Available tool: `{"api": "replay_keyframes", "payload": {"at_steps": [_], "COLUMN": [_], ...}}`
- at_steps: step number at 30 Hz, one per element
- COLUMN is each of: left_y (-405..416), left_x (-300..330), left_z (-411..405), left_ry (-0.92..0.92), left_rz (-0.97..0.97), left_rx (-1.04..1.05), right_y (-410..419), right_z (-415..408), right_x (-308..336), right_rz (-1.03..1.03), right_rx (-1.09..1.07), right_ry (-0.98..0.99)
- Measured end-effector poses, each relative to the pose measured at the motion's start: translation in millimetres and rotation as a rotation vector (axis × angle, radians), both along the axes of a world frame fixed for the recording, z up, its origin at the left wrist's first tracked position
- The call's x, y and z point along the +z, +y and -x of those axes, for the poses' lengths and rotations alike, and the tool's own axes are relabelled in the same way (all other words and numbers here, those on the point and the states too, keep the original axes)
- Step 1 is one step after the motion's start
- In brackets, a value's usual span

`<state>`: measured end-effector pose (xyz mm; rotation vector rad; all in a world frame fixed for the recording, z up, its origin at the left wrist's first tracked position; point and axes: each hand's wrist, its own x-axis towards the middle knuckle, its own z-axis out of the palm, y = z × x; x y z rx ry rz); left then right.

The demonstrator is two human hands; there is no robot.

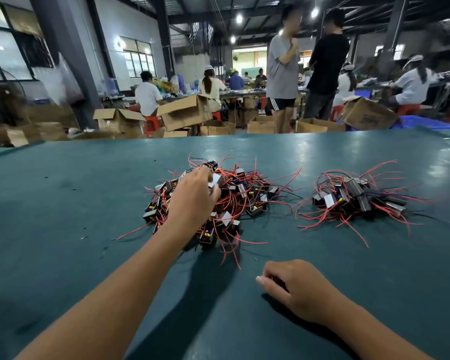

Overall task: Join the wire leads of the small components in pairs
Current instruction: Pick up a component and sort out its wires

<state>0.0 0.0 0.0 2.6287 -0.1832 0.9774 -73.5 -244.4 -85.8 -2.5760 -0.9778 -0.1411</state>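
A loose pile of small black components (234,201) with red and black wire leads lies mid-table. My left hand (194,197) reaches into this pile, its fingers curled round one small component (215,181) near the top. A second, smaller pile of components (356,198) with red leads lies to the right. My right hand (294,287) rests on the table near the front, fingers curled under; it seems to hold something small and dark, mostly hidden.
The green table (89,229) stretches wide to left and front. Beyond its far edge stand open cardboard boxes (185,113), two standing people (307,74) and several seated workers at benches.
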Motion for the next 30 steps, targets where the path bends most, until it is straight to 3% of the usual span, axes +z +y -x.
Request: {"api": "replay_keyframes", "payload": {"at_steps": [4, 8, 12, 17, 23, 26, 30], "left_y": [0, -2, -2, 5, 10, 11, 12], "left_x": [15, 1, 2, 12, 3, 6, 9], "left_z": [-42, -58, -61, -48, -43, -50, -61], "left_ry": [0.216, 0.31, 0.281, 0.13, 0.019, 0.187, 0.445], "left_rz": [-0.178, -0.255, -0.139, 0.147, 0.247, 0.39, 0.263], "left_rx": [0.225, 0.269, 0.246, 0.155, 0.055, -0.003, -0.063], "right_y": [-2, -2, -1, -2, -3, -3, -4], "right_z": [-1, -1, -3, -4, -5, -5, -5], "right_x": [-2, 0, 0, 0, -2, -3, -3], "right_rz": [-0.034, -0.073, -0.064, -0.045, -0.061, -0.081, -0.088], "right_rx": [0.008, 0.02, 0.028, 0.021, 0.028, 0.025, 0.021], "right_ry": [0.025, 0.057, 0.056, 0.053, 0.041, 0.054, 0.065]}}
